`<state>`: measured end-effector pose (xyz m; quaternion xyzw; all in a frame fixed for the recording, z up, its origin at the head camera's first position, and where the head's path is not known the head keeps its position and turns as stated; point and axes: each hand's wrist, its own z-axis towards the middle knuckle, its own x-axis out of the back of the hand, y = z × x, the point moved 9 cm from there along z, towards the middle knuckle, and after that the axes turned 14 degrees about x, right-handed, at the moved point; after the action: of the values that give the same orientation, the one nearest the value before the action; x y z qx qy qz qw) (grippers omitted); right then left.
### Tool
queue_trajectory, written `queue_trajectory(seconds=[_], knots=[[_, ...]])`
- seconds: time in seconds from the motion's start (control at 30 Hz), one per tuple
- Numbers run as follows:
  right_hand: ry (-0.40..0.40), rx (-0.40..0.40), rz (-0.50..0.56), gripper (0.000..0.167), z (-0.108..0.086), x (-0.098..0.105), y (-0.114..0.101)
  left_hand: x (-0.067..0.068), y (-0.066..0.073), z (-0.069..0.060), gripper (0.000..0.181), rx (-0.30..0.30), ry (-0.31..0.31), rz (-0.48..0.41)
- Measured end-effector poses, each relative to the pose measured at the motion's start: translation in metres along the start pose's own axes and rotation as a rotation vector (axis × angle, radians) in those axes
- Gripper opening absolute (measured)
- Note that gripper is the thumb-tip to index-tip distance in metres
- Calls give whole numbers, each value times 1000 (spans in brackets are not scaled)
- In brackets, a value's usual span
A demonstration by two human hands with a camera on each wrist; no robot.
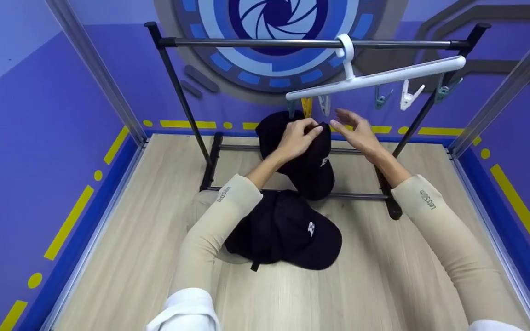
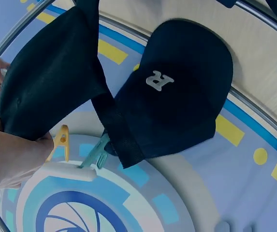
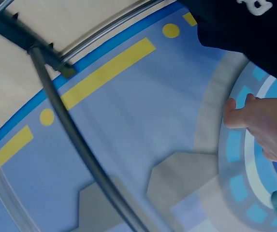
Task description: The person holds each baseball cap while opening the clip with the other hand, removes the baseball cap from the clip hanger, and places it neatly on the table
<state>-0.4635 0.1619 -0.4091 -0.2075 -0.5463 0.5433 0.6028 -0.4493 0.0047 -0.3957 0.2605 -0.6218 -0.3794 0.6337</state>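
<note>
My left hand (image 1: 298, 138) pinches the upper edge of a black baseball cap (image 1: 313, 172) with a white letter on its front. Behind it, a second black cap (image 2: 177, 82) hangs by its strap from a teal clip (image 2: 97, 152) at the left end of the white hanger (image 1: 380, 79). Beside the held cap's top, my right hand (image 1: 358, 134) has its fingers extended and touches no cap that I can see. A yellow clip (image 1: 307, 106) and a pale clip (image 1: 324, 105) are just above the hands.
The hanger hooks over the dark rack's top bar (image 1: 256, 43), tilted up to the right, with teal and white clips (image 1: 411, 95) at that end. Another black cap (image 1: 288, 230) lies on the floor over a beige cap (image 1: 200, 207). Blue walls (image 1: 39, 151) enclose the rack.
</note>
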Motion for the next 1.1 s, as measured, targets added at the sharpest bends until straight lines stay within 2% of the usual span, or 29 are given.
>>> queue_trajectory(seconds=[0.1,0.17,0.3,0.5,0.73,0.87,1.1], knots=[[-57,53,-100,64,-7,2,1,3,1,-3,21,5,-4,-3],[-105,82,-193,65,-12,2,8,5,3,-4,20,1,-10,-9],[-194,130,-381,67,-26,5,7,13,9,-8,20,-13,-9,-24],[-218,210,-589,70,-45,14,-2,29,18,-13,21,-47,23,-33],[-267,228,-674,74,-65,23,0,37,25,-25,22,-85,22,-38],[-296,199,-711,75,-78,31,4,43,31,-34,22,-116,31,-37],[-354,132,-733,79,-99,42,13,50,46,-52,22,-143,-4,-33]])
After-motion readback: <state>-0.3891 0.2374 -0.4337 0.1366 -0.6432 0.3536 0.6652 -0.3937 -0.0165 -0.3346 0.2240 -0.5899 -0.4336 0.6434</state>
